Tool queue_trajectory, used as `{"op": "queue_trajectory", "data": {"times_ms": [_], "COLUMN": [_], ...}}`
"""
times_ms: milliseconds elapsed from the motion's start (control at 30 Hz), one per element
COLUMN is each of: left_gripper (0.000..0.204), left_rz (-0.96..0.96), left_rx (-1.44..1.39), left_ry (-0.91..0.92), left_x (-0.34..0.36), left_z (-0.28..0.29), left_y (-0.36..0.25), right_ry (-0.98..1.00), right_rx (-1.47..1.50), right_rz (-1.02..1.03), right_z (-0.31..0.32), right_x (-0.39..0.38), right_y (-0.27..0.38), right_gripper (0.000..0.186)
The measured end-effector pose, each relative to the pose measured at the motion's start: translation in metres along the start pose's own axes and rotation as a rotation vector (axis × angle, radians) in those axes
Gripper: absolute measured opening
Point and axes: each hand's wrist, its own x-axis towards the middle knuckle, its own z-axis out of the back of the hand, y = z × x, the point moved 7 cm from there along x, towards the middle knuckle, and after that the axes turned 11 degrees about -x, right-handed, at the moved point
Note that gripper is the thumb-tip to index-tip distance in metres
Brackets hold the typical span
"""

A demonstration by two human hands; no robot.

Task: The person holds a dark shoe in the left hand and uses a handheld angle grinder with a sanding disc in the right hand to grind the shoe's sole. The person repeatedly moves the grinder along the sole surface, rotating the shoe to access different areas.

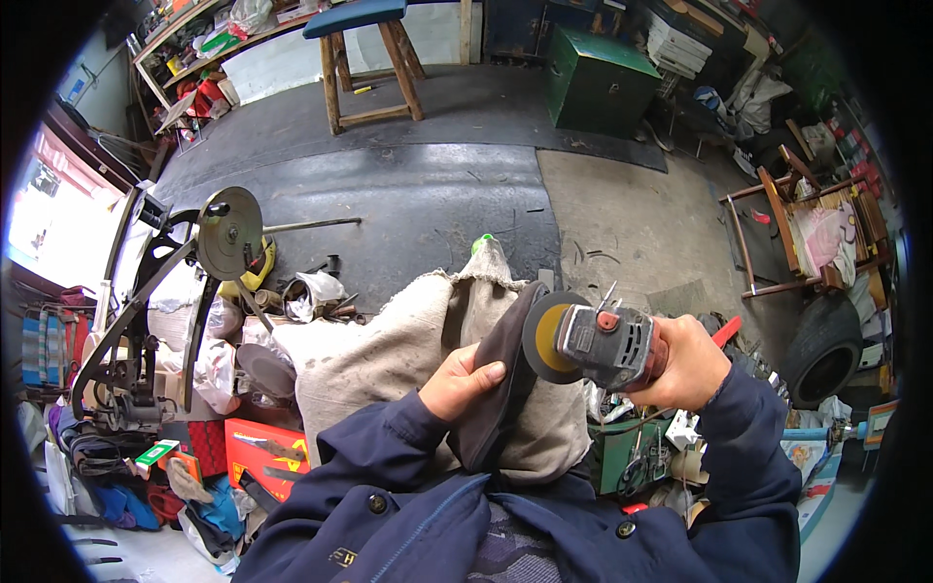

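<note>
My left hand (463,382) grips a dark brown shoe (498,389), thumb on top, holding it upright and tilted over my lap. The sole edge of the shoe faces right. My right hand (683,363) is wrapped round the body of an angle grinder (607,342), grey and black with a red button. Its round disc (550,337), yellowish on the face, is up against the edge of the shoe or very close to it; I cannot tell if they touch. A beige cloth (374,340) covers my lap under both hands.
A black hand-cranked sewing machine (146,321) with a large wheel stands at the left. Tools and bags crowd both sides, with a red box (262,455) at lower left. Beyond are a blue-topped stool (364,58), a green chest (601,80), a wooden chair (812,228) and a tyre (824,350).
</note>
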Motion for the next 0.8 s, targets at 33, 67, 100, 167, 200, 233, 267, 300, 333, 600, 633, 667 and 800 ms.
{"op": "queue_trajectory", "data": {"times_ms": [33,67,100,167,200,233,267,300,333,600,633,667,800], "left_gripper": [0.049,0.048,0.045,0.04,0.04,0.04,0.04,0.04,0.04,0.041,0.041,0.041,0.042], "left_rz": [0.005,0.006,-0.004,-0.031,-0.032,-0.03,-0.033,-0.028,-0.03,-0.025,-0.029,-0.033,-0.03], "left_rx": [0.008,0.005,0.014,0.008,0.009,0.006,0.002,-0.003,-0.01,0.003,0.008,0.009,0.02], "left_ry": [0.003,0.026,0.005,0.015,0.006,0.01,0.025,0.011,0.009,0.029,0.03,0.04,0.048], "left_x": [0.0,-0.001,0.0,0.0,0.0,0.0,0.0,-0.001,-0.001,-0.001,-0.001,-0.001,0.0], "left_z": [0.0,-0.002,-0.002,-0.004,-0.004,-0.004,-0.005,-0.005,-0.005,-0.005,-0.005,-0.006,-0.005], "left_y": [0.0,0.0,-0.001,-0.002,-0.002,-0.002,-0.002,-0.001,0.0,0.0,0.0,0.0,0.0], "right_ry": [0.0,0.01,0.0,0.021,0.054,0.078,0.103,0.126,0.111,0.163,0.162,0.18,0.177], "right_rx": [0.048,0.089,0.141,0.231,0.245,0.292,0.34,0.388,0.466,0.482,0.408,0.333,0.353], "right_rz": [-0.012,-0.041,-0.027,-0.084,-0.08,-0.103,-0.126,-0.149,-0.148,-0.173,-0.153,-0.151,-0.156], "right_z": [0.0,-0.002,-0.002,-0.003,-0.002,-0.002,-0.001,-0.001,-0.001,-0.01,-0.009,-0.009,-0.008], "right_x": [0.003,0.006,0.009,0.015,0.017,0.018,0.019,0.018,0.019,-0.001,-0.001,-0.001,0.006], "right_y": [-0.003,-0.009,-0.011,-0.023,-0.026,-0.03,-0.033,-0.034,-0.033,-0.016,-0.015,-0.016,-0.021], "right_gripper": [0.045,0.044,0.043,0.041,0.04,0.044,0.049,0.054,0.057,0.055,0.054,0.054,0.052]}}
